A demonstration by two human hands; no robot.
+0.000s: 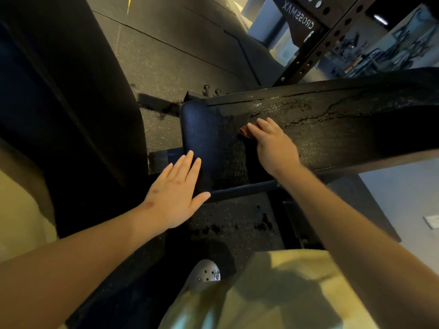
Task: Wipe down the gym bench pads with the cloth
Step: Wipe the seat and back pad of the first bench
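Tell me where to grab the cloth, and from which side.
Likely best: pinch the pink edge of the cloth peeking out beside the right hand, coming from above at the end of the pad. It lies flat, the rest hidden under the hand.

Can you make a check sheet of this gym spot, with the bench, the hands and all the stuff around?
Surface: pad, black, worn and cracked.
Job's things: cloth, reddish, lies on the pad, mostly hidden under the fingers.
Clutter: nothing seen.
Hands: left hand flat, fingers straight, at the pad's end corner; right hand presses the cloth onto the pad.
Cables: nothing seen.
Surroundings: dark speckled floor; black rack with holes behind the pad; white shoe below.
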